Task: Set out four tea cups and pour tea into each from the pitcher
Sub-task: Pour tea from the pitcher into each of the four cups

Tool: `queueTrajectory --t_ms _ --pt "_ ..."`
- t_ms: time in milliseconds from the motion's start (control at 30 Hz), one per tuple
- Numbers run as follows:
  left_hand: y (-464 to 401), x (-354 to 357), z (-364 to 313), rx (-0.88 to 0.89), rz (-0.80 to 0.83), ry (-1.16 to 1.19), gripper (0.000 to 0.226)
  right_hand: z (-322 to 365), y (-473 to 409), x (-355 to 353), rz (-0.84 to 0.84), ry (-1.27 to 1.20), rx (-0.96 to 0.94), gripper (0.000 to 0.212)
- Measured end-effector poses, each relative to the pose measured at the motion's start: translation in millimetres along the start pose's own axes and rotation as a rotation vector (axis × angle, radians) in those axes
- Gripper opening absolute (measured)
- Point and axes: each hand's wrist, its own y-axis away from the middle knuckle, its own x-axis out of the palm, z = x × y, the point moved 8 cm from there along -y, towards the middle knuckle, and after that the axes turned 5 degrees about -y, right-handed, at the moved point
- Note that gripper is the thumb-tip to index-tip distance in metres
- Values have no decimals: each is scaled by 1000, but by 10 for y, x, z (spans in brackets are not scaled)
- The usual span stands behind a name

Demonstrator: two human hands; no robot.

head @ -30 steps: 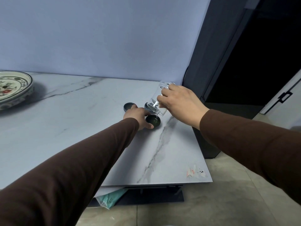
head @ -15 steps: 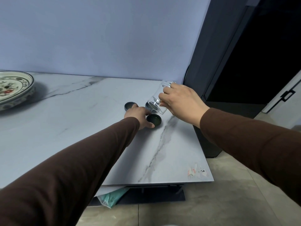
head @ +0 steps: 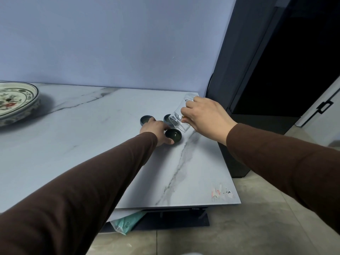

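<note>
My right hand (head: 204,116) grips a clear glass pitcher (head: 179,118), tipped steeply with its mouth down over a dark green tea cup (head: 173,135). My left hand (head: 156,130) rests against that cup's left side, thumb at its base. Two more small dark cups stand just behind on the marble table (head: 92,126): one (head: 146,119) at the back left, partly behind my left hand, and one (head: 167,118) half hidden by the pitcher. A fourth cup does not show.
A large patterned ceramic plate (head: 14,102) sits at the table's far left. The table's right edge runs close to a dark cabinet (head: 257,70). A teal plastic bag (head: 127,223) lies under the table's front edge. Tiled floor lies at the lower right.
The pitcher's mouth has lifted slightly above the green cup while staying tilted. My left hand stays at the cup.
</note>
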Motion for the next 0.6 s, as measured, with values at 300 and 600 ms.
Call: queueTrajectory --t_ms 300,600 --pt "28 -9 -41 -16 17 -9 67 -369 109 134 15 -233 335 29" --pt "301 -410 69 34 -92 -49 65 -736 353 250 -74 -619 801 33"
